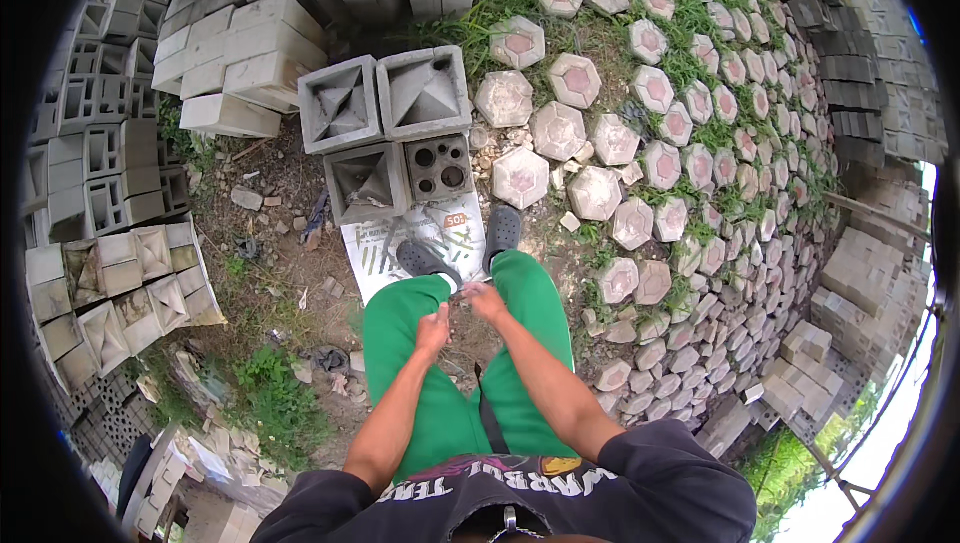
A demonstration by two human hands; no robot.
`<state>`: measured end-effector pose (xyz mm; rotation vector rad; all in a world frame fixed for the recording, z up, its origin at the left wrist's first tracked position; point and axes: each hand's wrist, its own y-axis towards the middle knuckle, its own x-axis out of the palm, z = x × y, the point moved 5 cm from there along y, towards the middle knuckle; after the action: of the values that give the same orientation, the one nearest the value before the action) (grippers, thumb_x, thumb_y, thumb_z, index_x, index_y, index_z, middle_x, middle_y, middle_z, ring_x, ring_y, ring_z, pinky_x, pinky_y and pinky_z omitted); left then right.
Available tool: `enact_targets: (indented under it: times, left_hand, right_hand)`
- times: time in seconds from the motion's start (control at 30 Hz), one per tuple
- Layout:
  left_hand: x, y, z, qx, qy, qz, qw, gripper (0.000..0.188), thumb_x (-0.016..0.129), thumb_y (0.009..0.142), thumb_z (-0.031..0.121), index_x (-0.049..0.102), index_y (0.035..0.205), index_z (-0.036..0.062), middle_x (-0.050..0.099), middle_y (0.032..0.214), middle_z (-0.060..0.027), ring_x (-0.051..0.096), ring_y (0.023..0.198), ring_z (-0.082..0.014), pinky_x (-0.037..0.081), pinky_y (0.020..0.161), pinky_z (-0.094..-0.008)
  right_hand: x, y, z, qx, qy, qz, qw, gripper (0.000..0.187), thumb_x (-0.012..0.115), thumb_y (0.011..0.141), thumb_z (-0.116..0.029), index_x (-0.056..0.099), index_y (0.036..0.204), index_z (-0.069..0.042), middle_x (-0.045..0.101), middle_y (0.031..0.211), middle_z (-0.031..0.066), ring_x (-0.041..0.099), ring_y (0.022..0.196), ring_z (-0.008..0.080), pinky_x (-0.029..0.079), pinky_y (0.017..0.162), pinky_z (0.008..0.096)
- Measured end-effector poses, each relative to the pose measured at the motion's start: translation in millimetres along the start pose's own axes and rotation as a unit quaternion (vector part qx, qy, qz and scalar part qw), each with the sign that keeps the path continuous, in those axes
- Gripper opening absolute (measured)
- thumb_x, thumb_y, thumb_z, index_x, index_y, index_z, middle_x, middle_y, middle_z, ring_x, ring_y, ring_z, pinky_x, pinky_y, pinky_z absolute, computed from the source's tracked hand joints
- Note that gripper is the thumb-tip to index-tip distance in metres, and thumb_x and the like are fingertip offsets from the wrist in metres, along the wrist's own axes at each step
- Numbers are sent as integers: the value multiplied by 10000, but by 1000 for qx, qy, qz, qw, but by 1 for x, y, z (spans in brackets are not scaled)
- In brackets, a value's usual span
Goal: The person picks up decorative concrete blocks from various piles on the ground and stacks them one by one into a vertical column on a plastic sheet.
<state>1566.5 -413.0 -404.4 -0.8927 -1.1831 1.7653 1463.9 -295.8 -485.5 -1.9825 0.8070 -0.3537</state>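
landmark = the printed sheet point(415, 243) lying on the dirt under the person's feet. biggest thing: field of hexagonal pavers point(640, 133) w/ grass between, spreading right of and beyond the sheet. stacks of grey rectangular blocks point(240, 53) beyond and left of the sheet; hollow blocks point(110, 273) piled far left of it. touching the sheet's far edge: three square pyramid-recess blocks point(385, 98), plus a smaller block w/ round holes point(438, 168) just beside them. person in green trousers point(440, 383), dark shoes point(425, 258), left shoe on the sheet, right one at its right edge. left hand point(433, 328) over the left knee, near side of the sheet, fingers loosely curled, holding nothing i can see. right hand point(487, 300) just beside it, over the right knee, fingers half-closed, empty as far as shows; hands close, can't tell if touching
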Motion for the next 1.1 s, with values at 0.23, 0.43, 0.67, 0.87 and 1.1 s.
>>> enact_targets:
  times: [0.23, 0.43, 0.67, 0.87, 1.1]
  left_hand:
    - [14, -144, 69, 22, 80, -32, 996, 656, 402, 948, 554, 470, 525, 57, 455, 512, -28, 460, 517, -150, 375, 507, -363]
    - [43, -155, 189, 139, 101, -11, 985, 661, 462, 908, 579, 462, 473, 82, 444, 481, -18, 401, 429, -139, 306, 433, -344]
    - [146, -215, 333, 140, -5, -173, 975, 487, 515, 939, 456, 341, 577, 180, 272, 491, 89, 217, 397, -58, 157, 383, -262]
    - [210, -231, 417, 187, 31, -233, 954, 361, 465, 953, 342, 423, 652, 148, 339, 510, 64, 271, 408, -71, 216, 388, -256]
    - [281, -198, 488, 163, 96, -270, 944, 404, 301, 904, 341, 610, 902, 81, 597, 732, 8, 514, 607, -109, 403, 565, -267]
  right_hand:
    - [-74, -176, -98, 89, 232, -45, 968, 307, 487, 957, -311, 606, 920, -30, 670, 784, 99, 660, 745, 191, 533, 678, 335]
    - [-188, -226, -137, 22, 219, 68, 973, 415, 538, 931, -433, 521, 719, -77, 577, 594, 49, 613, 550, 173, 509, 554, 311]
    - [-349, -238, -156, -70, 285, 161, 942, 395, 538, 935, -377, 535, 691, -68, 549, 581, 49, 555, 494, 155, 448, 458, 300]
    - [-425, -239, -201, -130, 407, 209, 879, 260, 559, 922, -286, 563, 813, -50, 573, 678, 41, 590, 577, 159, 513, 537, 307]
    - [-478, -216, -268, -149, 420, 205, 871, 171, 623, 870, -192, 579, 967, -58, 613, 779, 16, 613, 675, 122, 537, 626, 293]
